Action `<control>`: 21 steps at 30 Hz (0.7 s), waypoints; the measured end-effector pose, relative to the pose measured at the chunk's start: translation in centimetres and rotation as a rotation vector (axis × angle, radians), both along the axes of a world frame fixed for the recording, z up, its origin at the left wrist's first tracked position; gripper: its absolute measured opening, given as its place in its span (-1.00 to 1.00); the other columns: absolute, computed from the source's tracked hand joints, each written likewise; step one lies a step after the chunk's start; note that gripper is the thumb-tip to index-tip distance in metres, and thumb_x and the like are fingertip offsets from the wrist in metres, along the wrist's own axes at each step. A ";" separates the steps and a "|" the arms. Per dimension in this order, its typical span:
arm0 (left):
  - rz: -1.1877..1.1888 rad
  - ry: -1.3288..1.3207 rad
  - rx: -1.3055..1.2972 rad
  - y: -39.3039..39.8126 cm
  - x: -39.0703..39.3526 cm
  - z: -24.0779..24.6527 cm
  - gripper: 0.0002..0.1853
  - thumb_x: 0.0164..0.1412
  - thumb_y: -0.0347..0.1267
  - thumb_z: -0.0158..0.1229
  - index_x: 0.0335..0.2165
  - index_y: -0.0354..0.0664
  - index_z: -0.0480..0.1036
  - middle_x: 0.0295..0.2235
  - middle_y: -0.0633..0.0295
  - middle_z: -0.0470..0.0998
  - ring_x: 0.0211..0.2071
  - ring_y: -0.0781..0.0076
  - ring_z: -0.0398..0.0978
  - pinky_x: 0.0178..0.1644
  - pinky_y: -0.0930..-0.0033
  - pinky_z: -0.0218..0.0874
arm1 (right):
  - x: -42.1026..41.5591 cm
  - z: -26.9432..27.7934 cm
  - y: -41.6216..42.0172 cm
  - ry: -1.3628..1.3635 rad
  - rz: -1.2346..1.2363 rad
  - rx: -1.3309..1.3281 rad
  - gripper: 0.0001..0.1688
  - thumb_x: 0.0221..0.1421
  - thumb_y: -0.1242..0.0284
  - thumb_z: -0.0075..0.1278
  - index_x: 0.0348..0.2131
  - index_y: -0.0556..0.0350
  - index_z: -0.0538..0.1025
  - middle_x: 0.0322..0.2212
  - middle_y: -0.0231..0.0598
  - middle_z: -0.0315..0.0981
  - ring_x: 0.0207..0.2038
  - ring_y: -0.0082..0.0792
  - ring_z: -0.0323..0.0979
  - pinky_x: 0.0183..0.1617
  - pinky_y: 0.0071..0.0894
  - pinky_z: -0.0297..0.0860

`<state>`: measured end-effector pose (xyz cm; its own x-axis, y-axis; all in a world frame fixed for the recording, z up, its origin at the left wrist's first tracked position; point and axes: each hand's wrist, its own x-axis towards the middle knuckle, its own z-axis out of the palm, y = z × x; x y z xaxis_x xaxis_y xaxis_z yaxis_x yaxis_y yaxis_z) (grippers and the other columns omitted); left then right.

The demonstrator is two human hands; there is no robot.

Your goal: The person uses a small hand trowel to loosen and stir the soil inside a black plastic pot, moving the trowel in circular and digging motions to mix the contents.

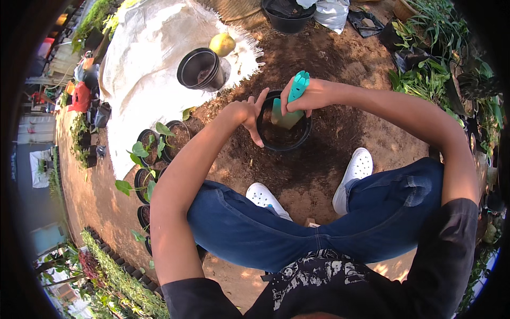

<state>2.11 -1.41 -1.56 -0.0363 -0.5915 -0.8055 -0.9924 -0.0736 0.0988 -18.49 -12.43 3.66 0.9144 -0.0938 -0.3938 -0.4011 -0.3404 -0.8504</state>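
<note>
A round black plastic plant pot (283, 148) stands on the soil between my feet, with dark soil (275, 135) inside. My right hand (312, 93) is closed around the handle of a teal-green hand trowel (299, 85). Its broad blade reaches down inside the pot, the tip near or in the soil. At the pot's left side, my left hand (245, 113) has its fingers spread, with thumb and a fingertip against the rim. Beyond the left hand, a stack of black pots (203, 69) sits on a white woven sheet (147, 52), beside a yellowish round fruit (222, 44).
Potted seedlings (145, 149) with heart-shaped leaves line the ground by my left arm. A larger black tub (287, 20) and a white plastic bag (331, 16) stand at the far side. Leafy plants (426, 79) crowd the right. My white clogs (358, 165) flank the pot.
</note>
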 end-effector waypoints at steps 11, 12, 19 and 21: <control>-0.038 -0.006 -0.049 0.4 0.0 -1.0 0.98 -0.63 0.12 0.70 0.36 0.04 -0.80 0.38 -0.36 -0.05 0.38 -0.25 0.06 0.40 -0.06 0.04 | -1.2 -1.4 0.3 -0.267 0.264 -0.134 -0.74 0.07 0.42 0.08 -0.28 0.18 0.67 -0.51 -0.23 0.60 -0.43 -0.38 0.57 -0.33 -0.31 0.47; -0.012 -0.001 -0.031 0.4 0.0 -0.9 0.98 -0.63 0.11 0.71 0.35 0.04 -0.80 0.38 -0.36 -0.07 0.39 -0.25 0.04 0.41 -0.06 0.04 | -0.8 -0.8 0.1 -0.289 0.274 -0.199 -0.75 0.06 0.43 0.08 -0.29 0.18 0.67 -0.53 -0.21 0.59 -0.45 -0.35 0.57 -0.32 -0.29 0.45; 0.015 0.016 -0.007 0.0 -0.2 -0.7 0.98 -0.62 0.08 0.72 0.35 0.01 -0.81 0.38 -0.34 -0.07 0.37 -0.24 0.09 0.39 -0.05 0.07 | -1.9 -2.3 2.1 -0.223 0.308 -0.438 -0.84 0.04 0.44 0.11 -0.36 0.07 0.66 -0.47 -0.14 0.62 -0.33 -0.08 0.61 -0.19 -0.15 0.50; 0.003 0.020 -0.007 0.1 -0.1 -0.7 0.99 -0.63 0.10 0.71 0.35 -0.01 -0.80 0.38 -0.34 -0.06 0.36 -0.24 0.11 0.38 -0.04 0.09 | -1.9 -2.6 2.2 -0.134 0.334 -0.480 -0.81 0.02 0.45 0.10 -0.34 0.10 0.66 -0.46 -0.11 0.62 -0.31 -0.10 0.62 -0.18 -0.18 0.50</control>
<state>1.98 -1.35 -2.29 -0.0504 -0.5968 -0.8008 -0.9900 -0.0758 0.1188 -20.41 -10.22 1.06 0.9637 0.0686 -0.2580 -0.1062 -0.7881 -0.6063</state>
